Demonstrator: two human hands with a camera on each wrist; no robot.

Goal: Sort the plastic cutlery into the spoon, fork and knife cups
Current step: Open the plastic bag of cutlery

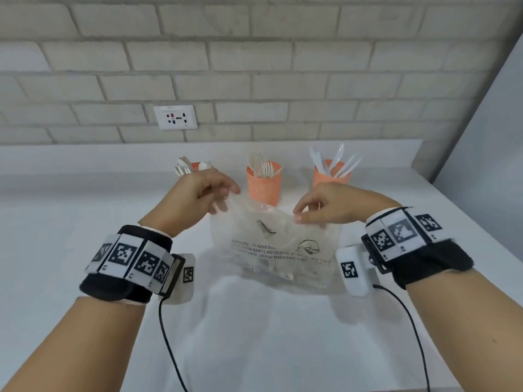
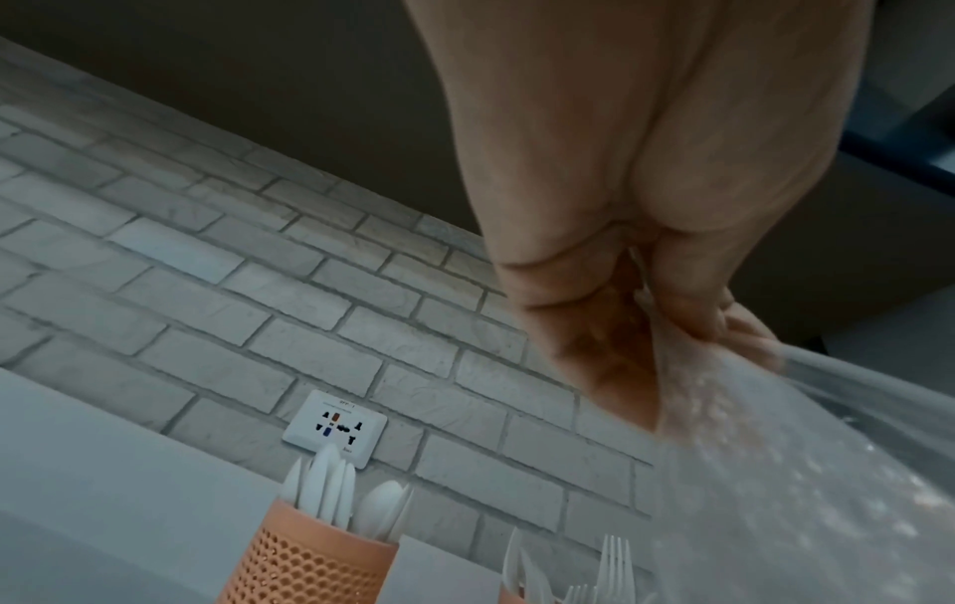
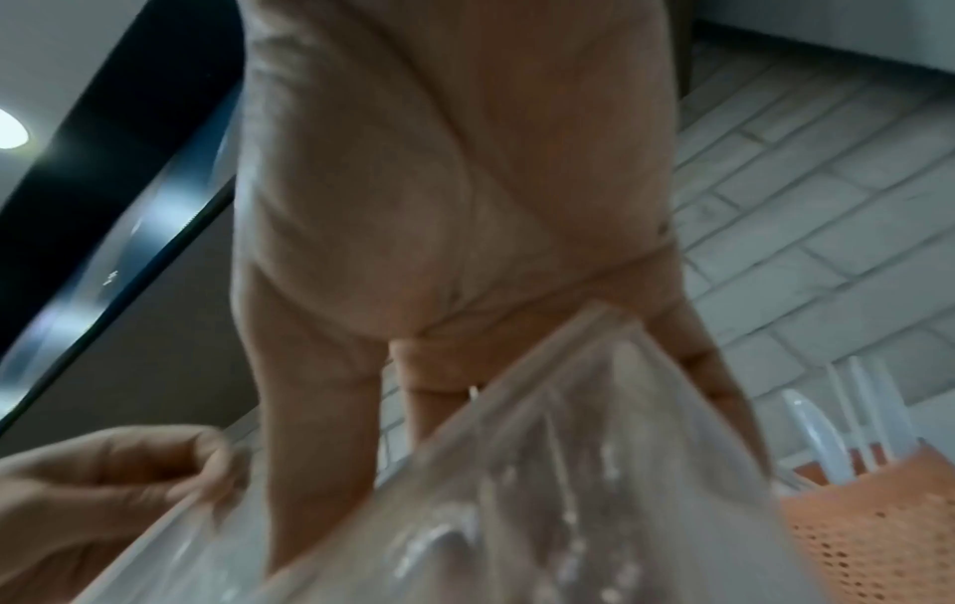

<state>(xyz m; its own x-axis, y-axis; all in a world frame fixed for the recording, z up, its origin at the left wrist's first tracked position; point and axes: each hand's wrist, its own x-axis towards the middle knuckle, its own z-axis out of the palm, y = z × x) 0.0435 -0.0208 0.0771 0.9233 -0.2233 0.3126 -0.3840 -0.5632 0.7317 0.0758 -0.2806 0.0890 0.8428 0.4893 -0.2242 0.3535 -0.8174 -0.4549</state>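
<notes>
Clear plastic bag [image 1: 277, 244] pinched at its top edge between both raised hands, left [image 1: 198, 190] and right [image 1: 328, 205].

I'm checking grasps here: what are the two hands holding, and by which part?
Both hold the clear plastic bag with printed warning text by its top edge: the left hand pinches the left corner, the right hand the right side.

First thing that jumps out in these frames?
The clear plastic bag printed with a warning, held up mid-table, left hand and right hand each pinching its top edge. Behind it stand three orange mesh cups with white cutlery: spoon cup at left behind the left hand, fork cup in the middle, knife cup at right.
</notes>
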